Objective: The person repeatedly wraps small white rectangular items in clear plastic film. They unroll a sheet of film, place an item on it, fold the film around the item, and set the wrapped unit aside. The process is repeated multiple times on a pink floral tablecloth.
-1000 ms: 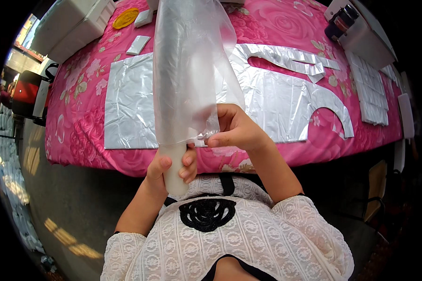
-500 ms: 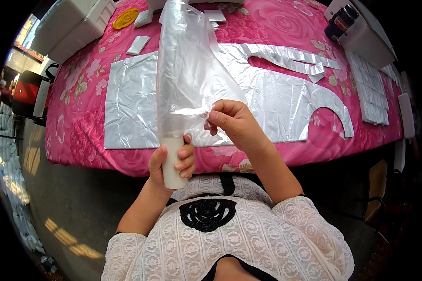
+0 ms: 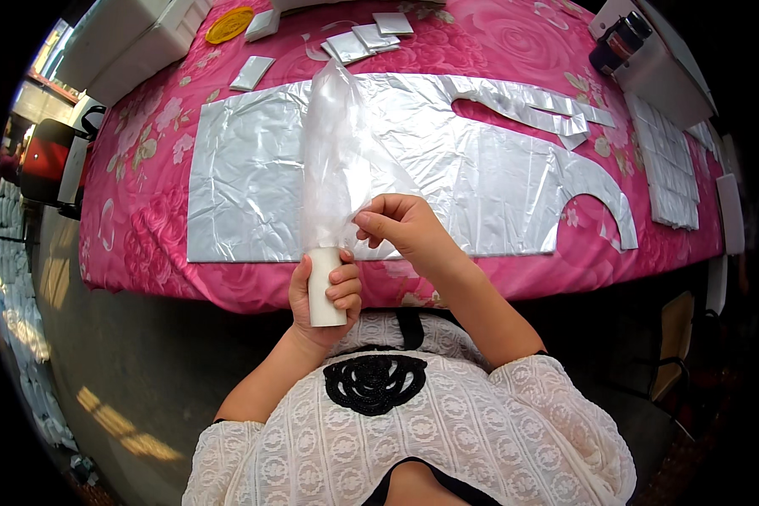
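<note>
My left hand [image 3: 332, 295] is wrapped round a white roll [image 3: 323, 287], held upright at the table's front edge. From the top of the roll rises a translucent plastic sheet [image 3: 333, 152], loose and crumpled, its far end narrowing to a tip. My right hand [image 3: 401, 226] pinches the right edge of that sheet between thumb and fingers, just above and right of the roll. Beneath both lies a flat, silvery-white plastic apron [image 3: 497, 185], with a curved cut-out at the right and a strap loop at the back right.
Pink floral cloth [image 3: 143, 228] covers the table. Several folded white packets [image 3: 348, 47] and a yellow coil [image 3: 228, 25] lie at the back. White boxes [image 3: 135, 42] stand back left, a dark bottle [image 3: 620, 42] back right. A folded plastic stack [image 3: 662, 164] lies right.
The plastic sheet has dropped and narrowed, uncovering packets behind it. My left hand and the roll have shifted slightly right; my right hand has moved a little left and nearer.
</note>
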`<state>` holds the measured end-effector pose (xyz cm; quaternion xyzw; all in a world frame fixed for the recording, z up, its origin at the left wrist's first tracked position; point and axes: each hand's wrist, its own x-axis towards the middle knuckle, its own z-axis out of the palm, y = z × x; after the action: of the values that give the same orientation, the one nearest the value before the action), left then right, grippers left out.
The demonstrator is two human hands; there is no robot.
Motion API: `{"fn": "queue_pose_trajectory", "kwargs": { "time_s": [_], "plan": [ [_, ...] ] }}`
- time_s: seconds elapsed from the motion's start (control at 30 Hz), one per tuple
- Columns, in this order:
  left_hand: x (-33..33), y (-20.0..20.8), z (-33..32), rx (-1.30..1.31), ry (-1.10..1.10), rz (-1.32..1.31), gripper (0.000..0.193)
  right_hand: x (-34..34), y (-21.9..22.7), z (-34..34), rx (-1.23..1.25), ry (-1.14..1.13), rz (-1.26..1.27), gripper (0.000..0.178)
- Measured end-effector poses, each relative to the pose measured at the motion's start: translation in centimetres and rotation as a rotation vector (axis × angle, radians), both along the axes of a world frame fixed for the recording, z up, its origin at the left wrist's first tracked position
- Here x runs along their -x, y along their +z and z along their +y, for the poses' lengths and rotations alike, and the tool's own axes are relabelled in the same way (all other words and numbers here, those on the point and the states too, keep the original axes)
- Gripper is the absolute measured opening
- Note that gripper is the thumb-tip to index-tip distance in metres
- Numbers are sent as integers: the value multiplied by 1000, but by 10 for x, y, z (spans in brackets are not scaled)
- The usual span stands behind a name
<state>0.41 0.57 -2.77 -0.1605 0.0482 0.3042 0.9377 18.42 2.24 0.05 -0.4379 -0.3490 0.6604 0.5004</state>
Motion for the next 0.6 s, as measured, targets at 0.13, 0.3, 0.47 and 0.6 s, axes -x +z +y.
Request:
{"fn": "queue_pose_trajectory", "kwargs": {
  "time_s": [0.13, 0.3, 0.47, 0.6],
  "plan": [
    [1, 10, -2, -287, -231, 603, 55, 13, 0, 1, 6, 58, 7, 15],
    [18, 21, -13, -1387, -720, 1567, 55, 41, 2, 2, -35, 171, -58, 16],
    [35, 59, 3, -1558, -602, 2061, 37, 52, 0, -4, -152, 188, -212, 14],
    [48, 56, 19, -1805, 319, 2052, 38, 56, 4, -5, -189, 220, -370, 12]
  ]
}}
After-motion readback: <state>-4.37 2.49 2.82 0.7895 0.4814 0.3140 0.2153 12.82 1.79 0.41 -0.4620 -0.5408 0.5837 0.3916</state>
